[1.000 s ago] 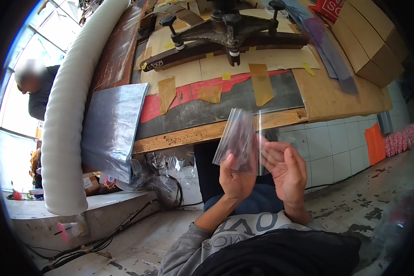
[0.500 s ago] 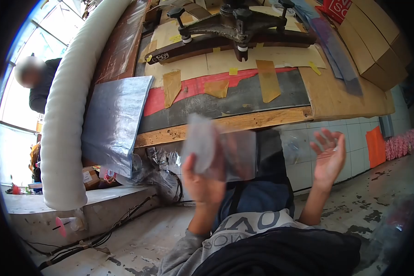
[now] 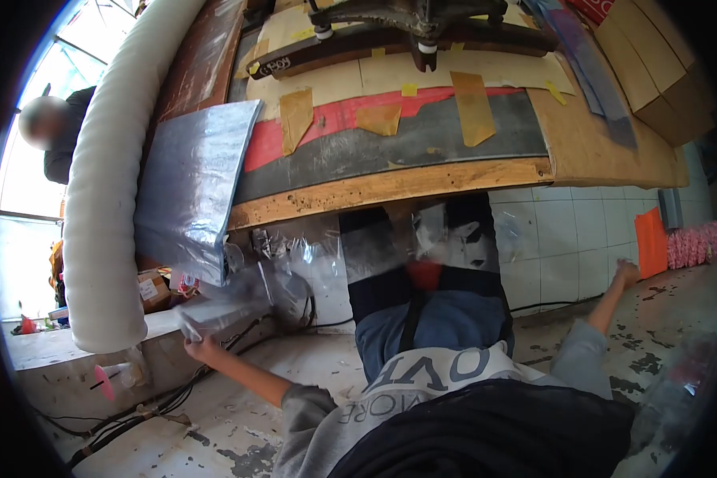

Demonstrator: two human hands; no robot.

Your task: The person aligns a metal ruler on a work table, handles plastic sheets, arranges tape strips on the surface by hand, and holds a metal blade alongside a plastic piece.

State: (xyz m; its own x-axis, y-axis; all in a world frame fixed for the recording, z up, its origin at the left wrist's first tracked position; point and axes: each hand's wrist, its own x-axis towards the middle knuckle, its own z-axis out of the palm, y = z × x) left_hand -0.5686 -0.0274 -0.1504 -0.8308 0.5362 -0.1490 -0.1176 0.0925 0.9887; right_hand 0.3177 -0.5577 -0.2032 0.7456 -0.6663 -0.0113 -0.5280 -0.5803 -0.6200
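Observation:
Out to the left, my left hand (image 3: 202, 350) is closed on the edge of a clear plastic sheet (image 3: 231, 312), which is smeared by motion. That sheet hangs below the stack of clear plastic sheets (image 3: 187, 187) draped over the table's left corner. My right hand (image 3: 628, 272) is held far out to the right, near an orange sheet (image 3: 652, 243). Its fingers look curled in, and nothing shows in them. More clear plastic (image 3: 374, 243) lies over my legs, below the table's wooden edge (image 3: 390, 190).
A metal press frame (image 3: 422, 32) stands on the table, which has taped cardboard and a dark mat (image 3: 422, 147). A thick white foam roll (image 3: 107, 199) runs along the left. Cardboard boxes (image 3: 653, 68) are at right. Cables (image 3: 183, 398) run along the floor. Another person (image 3: 64, 135) is at far left.
My left hand has swung from in front of my body out to the left with the clear plastic. My right hand has moved outward to the right and its fingers have curled in.

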